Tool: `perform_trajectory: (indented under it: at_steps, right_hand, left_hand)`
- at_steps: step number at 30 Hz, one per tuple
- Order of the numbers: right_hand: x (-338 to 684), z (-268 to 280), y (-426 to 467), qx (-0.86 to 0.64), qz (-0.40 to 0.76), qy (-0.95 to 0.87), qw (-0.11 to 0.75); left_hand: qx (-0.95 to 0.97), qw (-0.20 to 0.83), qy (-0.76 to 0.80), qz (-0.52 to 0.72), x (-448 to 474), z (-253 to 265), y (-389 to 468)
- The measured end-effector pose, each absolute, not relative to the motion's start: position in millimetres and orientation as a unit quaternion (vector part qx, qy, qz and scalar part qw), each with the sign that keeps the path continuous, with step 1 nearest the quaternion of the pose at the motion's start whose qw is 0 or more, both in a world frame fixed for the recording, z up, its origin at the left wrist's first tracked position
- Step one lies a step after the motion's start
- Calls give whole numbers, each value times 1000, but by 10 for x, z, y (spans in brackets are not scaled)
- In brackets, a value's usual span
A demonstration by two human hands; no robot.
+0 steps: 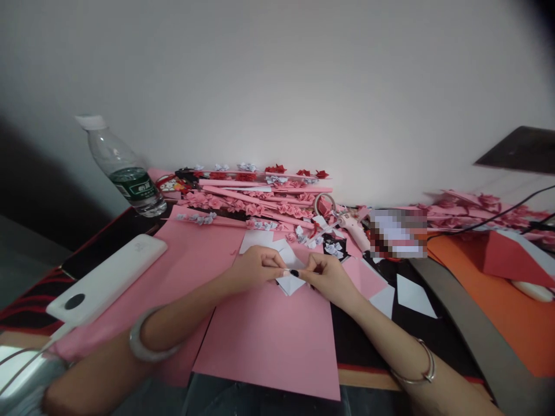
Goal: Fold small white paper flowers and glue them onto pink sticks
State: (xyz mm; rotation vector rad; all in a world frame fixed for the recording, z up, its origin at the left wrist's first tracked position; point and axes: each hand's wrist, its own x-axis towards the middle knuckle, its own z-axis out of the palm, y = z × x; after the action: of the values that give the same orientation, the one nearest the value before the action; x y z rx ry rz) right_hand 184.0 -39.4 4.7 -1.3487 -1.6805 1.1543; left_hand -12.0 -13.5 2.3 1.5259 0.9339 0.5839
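Both of my hands meet over a small folded piece of white paper (289, 285). My left hand (256, 269) pinches it at the upper left with thumb and fingers. My right hand (326, 278), its thumbnail dark, pinches the upper right close beside the left thumb. Under the hands lies a large pink sheet (269, 346). Just beyond the fingers are loose white paper squares (256, 239). To the right of my right hand lie a pink paper square (364, 276) and a white square (415, 296).
Paper flowers (247, 203) on rolled pink stems lie piled along the wall. A pink glue gun (354, 229) and a tape roll (324, 204) rest before them. At left are a water bottle (125, 167) and a white power bank (108, 277); orange paper (489, 300) is at right.
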Motion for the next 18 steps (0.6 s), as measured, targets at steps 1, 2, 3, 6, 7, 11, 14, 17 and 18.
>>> perform_trajectory:
  at_steps: [1, 2, 3, 6, 7, 11, 14, 17, 18]
  right_hand:
    - [1845, 53, -384, -516, 447, -645, 343]
    - [1850, 61, -373, -510, 454, -643, 345]
    - [1855, 70, -364, -506, 461, -641, 348]
    - [1861, 103, -347, -505, 457, -637, 360]
    - [1861, 113, -347, -507, 450, -638, 365]
    - [1853, 133, -360, -500, 441, -643, 378]
    - [1854, 126, -362, -494, 446, -638, 387]
    - [1868, 110, -348, -490, 459, -619, 407]
    - [1875, 105, -341, -491, 466, -608, 416]
  left_hand:
    - [650, 592, 403, 255, -124, 24, -126]
    - [643, 594, 406, 261, -129, 28, -118]
    - [635, 599, 408, 268, -132, 35, -112]
    - [611, 616, 408, 285, -136, 68, -107]
    - [607, 619, 407, 289, -134, 80, -109]
    - [593, 622, 412, 303, -121, 119, -119]
    - [584, 624, 415, 312, -120, 137, -121]
    - [604, 605, 414, 315, -136, 148, -118]
    - [617, 590, 413, 317, -144, 151, -118]
